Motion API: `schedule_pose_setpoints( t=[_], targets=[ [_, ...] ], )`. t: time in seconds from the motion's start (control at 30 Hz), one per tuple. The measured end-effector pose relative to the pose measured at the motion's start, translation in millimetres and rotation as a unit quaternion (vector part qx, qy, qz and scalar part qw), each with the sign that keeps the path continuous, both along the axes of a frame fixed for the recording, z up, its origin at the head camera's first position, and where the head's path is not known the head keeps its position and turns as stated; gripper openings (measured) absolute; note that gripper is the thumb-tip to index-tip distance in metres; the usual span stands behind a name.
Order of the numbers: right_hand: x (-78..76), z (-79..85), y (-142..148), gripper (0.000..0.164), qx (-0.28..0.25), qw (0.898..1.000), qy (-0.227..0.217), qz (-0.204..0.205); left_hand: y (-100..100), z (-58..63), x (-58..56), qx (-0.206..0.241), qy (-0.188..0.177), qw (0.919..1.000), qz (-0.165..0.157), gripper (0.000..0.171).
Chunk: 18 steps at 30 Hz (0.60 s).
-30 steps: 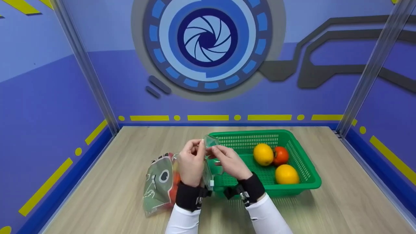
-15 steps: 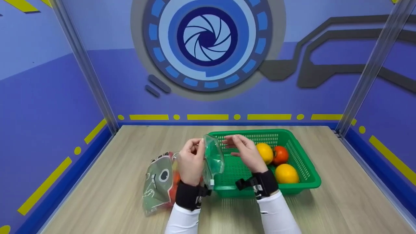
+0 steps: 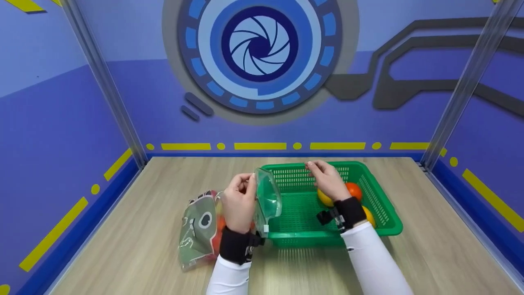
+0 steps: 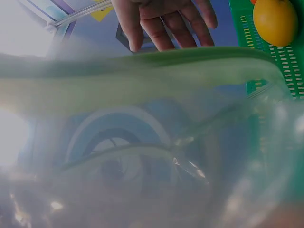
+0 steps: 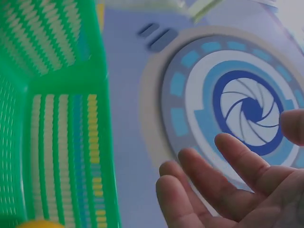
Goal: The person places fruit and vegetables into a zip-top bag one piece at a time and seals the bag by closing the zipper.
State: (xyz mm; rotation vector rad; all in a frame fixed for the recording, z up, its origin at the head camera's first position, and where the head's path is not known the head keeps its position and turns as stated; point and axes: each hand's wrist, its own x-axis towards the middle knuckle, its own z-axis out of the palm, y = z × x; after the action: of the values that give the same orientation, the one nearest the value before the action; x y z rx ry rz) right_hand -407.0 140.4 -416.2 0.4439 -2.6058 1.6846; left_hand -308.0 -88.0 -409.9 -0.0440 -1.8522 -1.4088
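My left hand (image 3: 239,203) pinches the top edge of a clear plastic bag (image 3: 268,194) between thumb and fingers. The bag's printed side (image 3: 197,229) shows a grey-green cartoon face, and orange-red shapes show inside it. Its mouth gapes beside the basket in the head view; in the left wrist view its greenish rim (image 4: 156,71) spans the picture. My right hand (image 3: 329,178) is over the green basket, holding nothing, fingers loosely bent in the right wrist view. Below it lie a yellow fruit (image 3: 324,198), an orange-red fruit (image 3: 353,191) and another yellow fruit (image 3: 369,217), partly hidden by the wrist.
The green plastic basket (image 3: 393,230) stands on the right half of the wooden table (image 3: 135,229), with the bag to its left. Blue printed panels (image 3: 135,98) wall the table at the back and both sides.
My right hand has let go of the bag's edge and moved right, over the fruits in the basket. The left hand keeps its grip, and the bag's mouth now gapes wider.
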Motion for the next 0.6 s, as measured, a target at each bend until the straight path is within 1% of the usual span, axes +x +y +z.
schedule_pose_setpoints(
  t=[0.13, 0.27, 0.37, 0.5, 0.6],
  targets=[
    [-15.5, -2.5, 10.7, 0.054, 0.083, 0.996, 0.001, -0.01, 0.3, 0.1, -0.1, 0.001, 0.0, 1.0, 0.0, 0.009],
    [-27.8, -9.0, 16.5, 0.052, 0.16, 0.987, -0.011, -0.011, 0.8, 0.1, -0.1, 0.004, -0.005, 1.0, 0.001, 0.009],
    [-34.1, -14.8, 18.7, 0.049, 0.217, 0.976, -0.019, -0.009, 0.6, -0.4, -0.3, 0.003, -0.007, 1.0, 0.002, 0.009],
    [-40.7, -23.9, 21.3, 0.048, 0.284, 0.958, -0.029, 0.004, 0.7, 0.5, 0.6, 0.004, -0.008, 1.0, 0.0, 0.009],
    [-44.2, -30.0, 23.5, 0.049, 0.314, 0.949, -0.035, 0.013, 0.7, 0.8, 1.3, 0.006, -0.004, 1.0, -0.005, 0.009]
  ],
)
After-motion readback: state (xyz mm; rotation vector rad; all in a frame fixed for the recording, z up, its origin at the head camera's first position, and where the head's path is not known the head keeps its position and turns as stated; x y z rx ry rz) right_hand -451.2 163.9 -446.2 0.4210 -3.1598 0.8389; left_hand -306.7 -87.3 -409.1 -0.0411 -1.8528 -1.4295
